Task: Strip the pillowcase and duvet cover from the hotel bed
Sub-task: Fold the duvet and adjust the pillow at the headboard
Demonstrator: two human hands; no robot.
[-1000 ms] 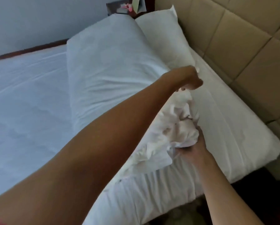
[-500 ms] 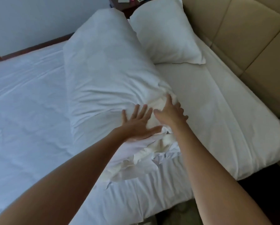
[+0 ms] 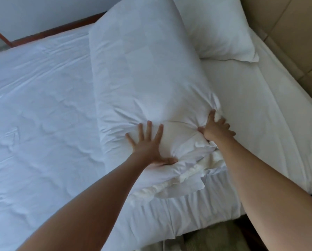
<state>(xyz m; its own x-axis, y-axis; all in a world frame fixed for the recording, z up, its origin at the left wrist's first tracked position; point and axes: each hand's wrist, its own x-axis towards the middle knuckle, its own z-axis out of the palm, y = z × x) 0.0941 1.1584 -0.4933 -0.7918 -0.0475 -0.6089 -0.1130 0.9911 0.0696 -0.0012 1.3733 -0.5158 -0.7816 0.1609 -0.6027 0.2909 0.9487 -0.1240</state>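
Observation:
A long white pillow in its pillowcase lies lengthwise on the bed, its near end toward me. My left hand presses flat on that end with fingers spread and the thumb dug into the fabric. My right hand clutches the near right corner, fingers curled over the side, and the cloth puckers around it. The pillowcase's open end is bunched in folds at the mattress edge, just below both hands. The white duvet cover spreads wrinkled across the left of the bed.
A second white pillow lies at the head of the bed, touching the long one. The tan padded headboard runs along the right. White sheet covers the mattress on the right. A dark wooden rail borders the far side; floor shows below.
A second ago my left arm reached far over the pillow while my right hand held bunched cloth. Both hands have since come down on the pillow's near end and spread wider apart.

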